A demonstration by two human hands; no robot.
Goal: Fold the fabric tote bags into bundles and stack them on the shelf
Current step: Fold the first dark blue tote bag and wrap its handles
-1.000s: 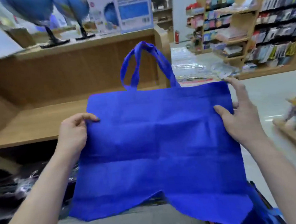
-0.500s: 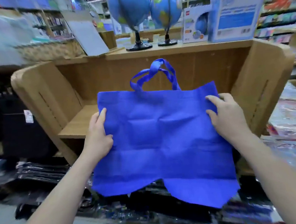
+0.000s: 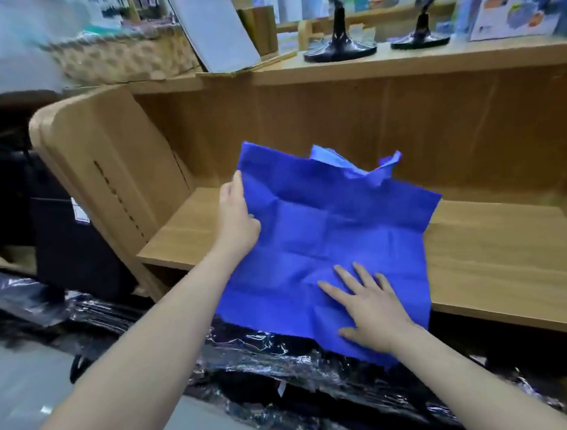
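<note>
The blue tote bag (image 3: 326, 225) is lying opened out flat on the wooden shelf (image 3: 496, 253). Its far part is resting on the board and its near edge is hanging over the front lip. Its handles (image 3: 366, 168) are bunching up loosely at the far edge, near the back panel. Old crease lines are crossing the fabric, but no fold is showing in it at this moment.

The right hand (image 3: 369, 306) is pressing down on the near part of the bag, palm flat and fingers spread wide. The left hand (image 3: 237, 218) is lying along the bag's left edge with its fingers straight. Whether its thumb is pinching the fabric cannot be told.

Judging by this, the work on this bag is only beginning: it is being laid out and smoothed, and the folding, the bundling and the stacking are all yet to come. No finished bundle is showing in view, so most of the task appears to be ahead.

The shelf's rounded side panel (image 3: 104, 167) is standing to the left of the bag. Above, on the top board (image 3: 399, 65), two black globe stands (image 3: 339, 48) are sitting. Below the shelf, dark packs in shiny plastic wrap (image 3: 285, 359) are lying on the floor.
</note>
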